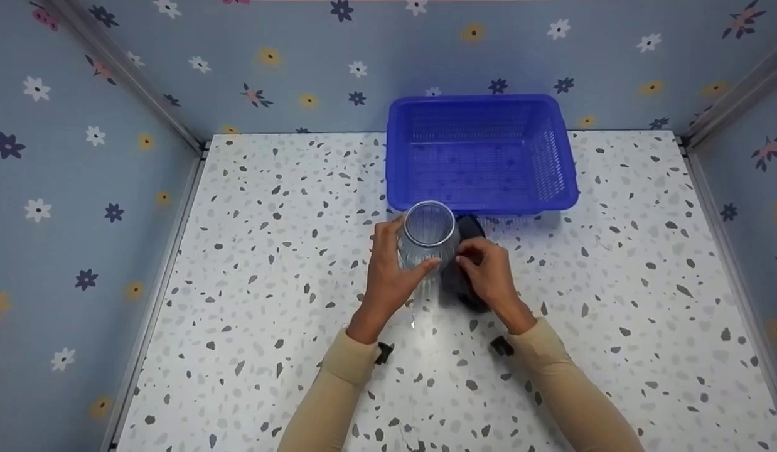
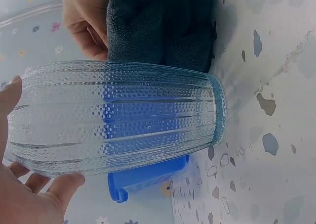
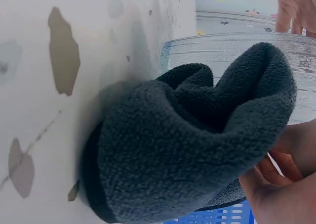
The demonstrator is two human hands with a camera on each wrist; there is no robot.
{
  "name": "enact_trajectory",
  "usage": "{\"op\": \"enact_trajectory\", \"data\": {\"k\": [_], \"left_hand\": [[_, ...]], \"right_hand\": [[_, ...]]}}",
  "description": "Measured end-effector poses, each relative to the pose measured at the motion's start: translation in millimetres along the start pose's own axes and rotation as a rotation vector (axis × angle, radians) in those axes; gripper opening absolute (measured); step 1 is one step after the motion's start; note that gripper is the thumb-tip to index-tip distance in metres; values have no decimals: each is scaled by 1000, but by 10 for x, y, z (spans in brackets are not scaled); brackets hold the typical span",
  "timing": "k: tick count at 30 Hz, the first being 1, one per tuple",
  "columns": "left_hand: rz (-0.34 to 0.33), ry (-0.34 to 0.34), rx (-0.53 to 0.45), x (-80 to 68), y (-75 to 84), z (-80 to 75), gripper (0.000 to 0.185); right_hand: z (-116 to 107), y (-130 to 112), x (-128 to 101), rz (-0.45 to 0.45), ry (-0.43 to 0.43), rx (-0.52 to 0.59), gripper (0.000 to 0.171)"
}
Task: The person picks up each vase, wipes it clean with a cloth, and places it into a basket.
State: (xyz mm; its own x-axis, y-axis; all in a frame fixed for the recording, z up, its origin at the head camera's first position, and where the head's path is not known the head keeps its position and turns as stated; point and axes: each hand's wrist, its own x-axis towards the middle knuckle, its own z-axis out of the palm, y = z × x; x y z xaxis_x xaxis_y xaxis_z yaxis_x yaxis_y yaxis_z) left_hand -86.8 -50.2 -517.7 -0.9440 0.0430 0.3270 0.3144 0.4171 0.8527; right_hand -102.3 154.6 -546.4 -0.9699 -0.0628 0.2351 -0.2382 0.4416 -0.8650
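I see left hand [image 1: 388, 276] wrapped round ribbed glass vase [image 1: 428, 242], steadying it upright on surface [image 1: 269, 282]. Right hand [image 1: 489, 276] bunches dark cloth [image 1: 467, 229] against vase side. Blue basket [image 1: 482, 154] just behind.

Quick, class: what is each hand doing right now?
Left hand: grips the clear ribbed glass vase.
Right hand: holds the dark grey fleece cloth.
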Motion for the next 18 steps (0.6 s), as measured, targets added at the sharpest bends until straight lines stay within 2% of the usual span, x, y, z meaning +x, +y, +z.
{"op": "enact_trajectory", "data": {"k": [10,14,18], "left_hand": [[0,-5,9,10,3,-6,87],[11,-1,14,6,5,-11,87],[22,0,22,1,8,-12,85]], "right_hand": [[-153,-317,11,-38,86,103,13],[-208,-544,58,-98,137,130,11],[-233,-725,103,-149,145,108,8]]}}
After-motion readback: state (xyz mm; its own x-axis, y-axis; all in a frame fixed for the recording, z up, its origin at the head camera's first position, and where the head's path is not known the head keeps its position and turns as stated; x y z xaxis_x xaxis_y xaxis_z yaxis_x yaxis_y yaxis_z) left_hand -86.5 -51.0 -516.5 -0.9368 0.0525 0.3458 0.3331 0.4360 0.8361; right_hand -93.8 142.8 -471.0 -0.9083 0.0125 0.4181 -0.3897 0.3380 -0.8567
